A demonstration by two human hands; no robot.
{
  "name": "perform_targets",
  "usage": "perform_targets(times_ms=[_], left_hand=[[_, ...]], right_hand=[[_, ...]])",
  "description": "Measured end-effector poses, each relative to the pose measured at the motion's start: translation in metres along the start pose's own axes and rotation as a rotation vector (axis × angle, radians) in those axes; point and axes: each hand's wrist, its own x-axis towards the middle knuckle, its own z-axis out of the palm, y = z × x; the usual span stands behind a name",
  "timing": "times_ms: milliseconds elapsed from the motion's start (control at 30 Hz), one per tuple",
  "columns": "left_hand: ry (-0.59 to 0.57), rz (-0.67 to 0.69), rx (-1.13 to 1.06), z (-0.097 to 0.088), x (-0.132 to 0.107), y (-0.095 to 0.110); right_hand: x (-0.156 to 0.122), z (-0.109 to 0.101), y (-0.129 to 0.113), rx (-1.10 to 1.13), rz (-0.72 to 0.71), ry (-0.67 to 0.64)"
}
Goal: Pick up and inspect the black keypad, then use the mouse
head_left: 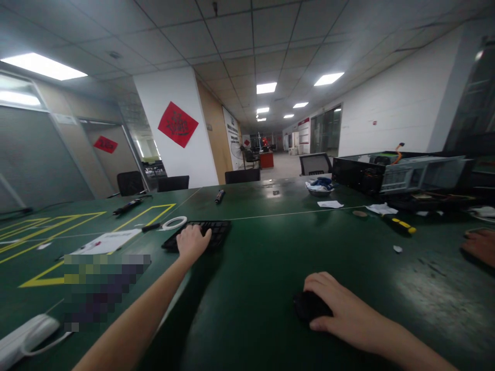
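My left hand (193, 241) reaches forward and lies over a black keyboard (218, 230), palm down. Its thumb is apart on the right side, and its fingertips are partly lost against the dark keys. Farther right and closer to me, my right hand (332, 304) is wrapped around a black computer mouse (309, 306). The mouse rests on the green tabletop (247, 309), its front showing left of my fingers. A coiled white cable (175, 223) lies just left of the keyboard.
An opened computer case (410, 175) stands back right, near a yellow-and-black screwdriver (402, 224) and a bowl (320, 188). Another person's hand (479, 246) is at the right edge. White paper (110, 242) and a white face mask (29, 337) lie left.
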Motion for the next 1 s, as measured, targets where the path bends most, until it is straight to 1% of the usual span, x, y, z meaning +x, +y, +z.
perform_targets(times_ms=[67, 167, 233, 300, 367, 433, 500, 533, 600, 667, 733, 767, 833, 867, 933, 1000], left_hand=[[-0.017, 0.194, -0.082, -0.011, -0.032, 0.012], [-0.1, 0.49, -0.216, -0.024, -0.089, 0.023], [-0.183, 0.581, -0.254, -0.029, -0.119, 0.025], [-0.246, 0.606, -0.274, -0.03, -0.137, 0.025], [-0.268, 0.604, -0.281, -0.03, -0.142, 0.026], [-0.266, 0.598, -0.286, -0.029, -0.141, 0.026], [-0.251, 0.589, -0.299, -0.03, -0.139, 0.026], [-0.245, 0.581, -0.307, -0.03, -0.138, 0.026], [-0.24, 0.571, -0.318, -0.03, -0.138, 0.025], [-0.242, 0.577, -0.32, -0.029, -0.138, 0.024], [-0.239, 0.591, -0.318, -0.028, -0.138, 0.023], [-0.233, 0.597, -0.317, -0.027, -0.138, 0.023], [-0.223, 0.605, -0.313, -0.026, -0.137, 0.022], [-0.219, 0.611, -0.31, -0.025, -0.137, 0.022], [-0.221, 0.62, -0.301, -0.026, -0.138, 0.023], [-0.221, 0.618, -0.287, -0.029, -0.139, 0.024]], right_hand=[[0.0, 0.001, 0.002, -0.002, -0.007, 0.006], [0.002, 0.002, 0.005, -0.017, -0.024, 0.018], [0.002, 0.002, 0.007, -0.026, -0.032, 0.016], [0.001, 0.003, 0.007, -0.034, -0.034, 0.011], [0.0, 0.003, 0.005, -0.033, -0.034, 0.007], [0.0, 0.001, 0.006, -0.027, -0.043, 0.009], [0.002, -0.007, 0.014, -0.035, -0.047, 0.06], [0.003, -0.013, 0.022, -0.053, -0.038, 0.112], [0.005, -0.028, 0.044, -0.125, 0.028, 0.264], [0.004, -0.045, 0.073, -0.246, 0.154, 0.437], [0.001, -0.058, 0.102, -0.377, 0.304, 0.554], [-0.001, -0.062, 0.114, -0.425, 0.37, 0.578], [-0.005, -0.067, 0.133, -0.48, 0.47, 0.555], [-0.006, -0.067, 0.139, -0.492, 0.505, 0.526], [-0.007, -0.066, 0.142, -0.51, 0.573, 0.482], [-0.006, -0.064, 0.137, -0.541, 0.64, 0.5]])
